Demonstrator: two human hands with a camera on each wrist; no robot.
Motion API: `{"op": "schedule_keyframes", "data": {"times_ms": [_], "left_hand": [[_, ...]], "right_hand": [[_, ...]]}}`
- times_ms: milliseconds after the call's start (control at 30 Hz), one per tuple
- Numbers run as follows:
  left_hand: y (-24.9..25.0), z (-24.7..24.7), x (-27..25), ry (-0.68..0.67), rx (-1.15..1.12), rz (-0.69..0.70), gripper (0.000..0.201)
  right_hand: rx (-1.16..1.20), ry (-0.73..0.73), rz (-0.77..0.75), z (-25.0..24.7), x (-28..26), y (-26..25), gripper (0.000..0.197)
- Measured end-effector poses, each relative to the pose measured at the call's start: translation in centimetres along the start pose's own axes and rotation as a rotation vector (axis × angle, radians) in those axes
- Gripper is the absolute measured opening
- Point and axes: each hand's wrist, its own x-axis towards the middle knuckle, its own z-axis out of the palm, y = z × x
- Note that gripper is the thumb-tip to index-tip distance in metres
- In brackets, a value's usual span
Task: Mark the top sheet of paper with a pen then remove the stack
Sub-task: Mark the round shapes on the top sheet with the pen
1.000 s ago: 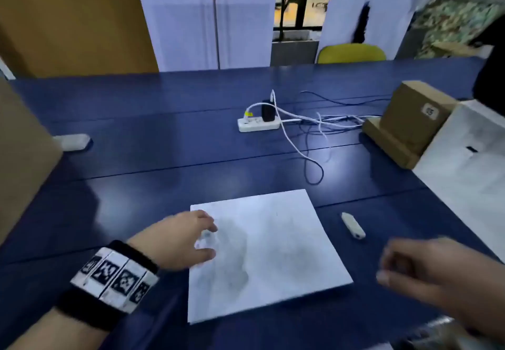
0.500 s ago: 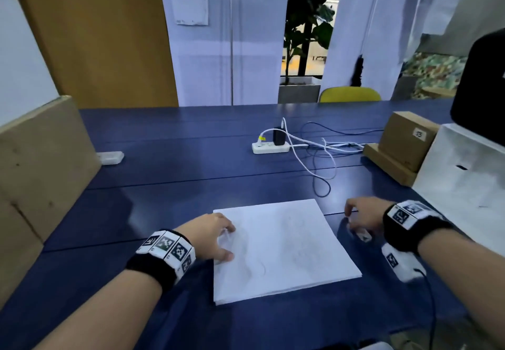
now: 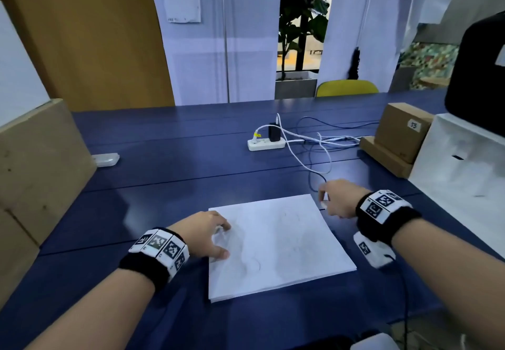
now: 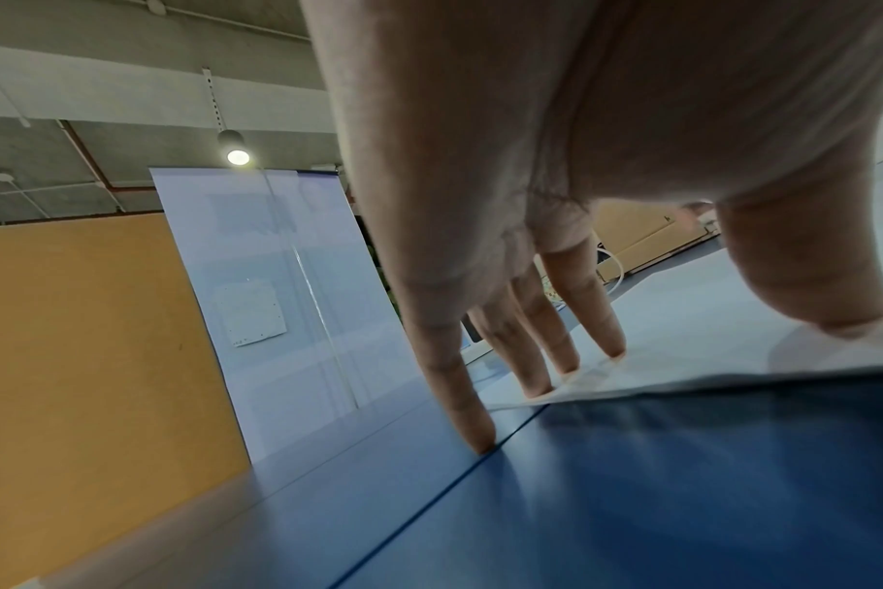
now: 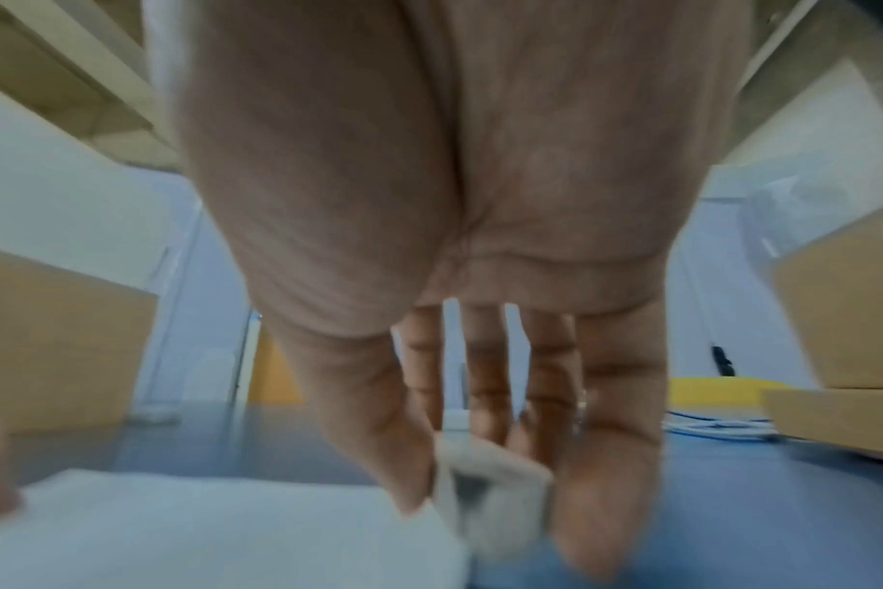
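Paper stack point(image 3: 281, 245) lies flat on the blue table point(image 3: 164, 180), near the front edge. The left hand point(image 3: 205, 236) rests on the stack's left edge with straight, spread fingers point(image 4: 598, 319) pressing the top sheet, the little finger down on the table beside it. The right hand point(image 3: 338, 199) sits just off the stack's far right corner, thumb and fingers pinching a small white pen point(image 5: 490, 490) (blurred in the wrist view). Farther back lie a white power strip point(image 3: 266, 144) with cables, and cardboard boxes point(image 3: 401, 133) at the right.
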Motion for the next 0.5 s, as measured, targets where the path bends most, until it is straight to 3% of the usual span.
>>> {"op": "schedule_keyframes", "data": {"times_ms": [100,267,500], "left_hand": [[0.0,0.0,-0.3,0.018,-0.026,-0.001,0.067],[-1.0,-0.2,-0.1,0.106,-0.079,-0.058,0.083],[-2.8,-0.8,0.4,-0.074,0.083,-0.126,0.118]], "right_hand": [[0.069,0.114,-0.190,-0.5,0.4,-2.5,0.023],[0.182,0.127,-0.467,0.1,1.0,-8.3,0.022],[0.060,-0.004,-0.540,1.2,4.5,-13.8,0.027]]}}
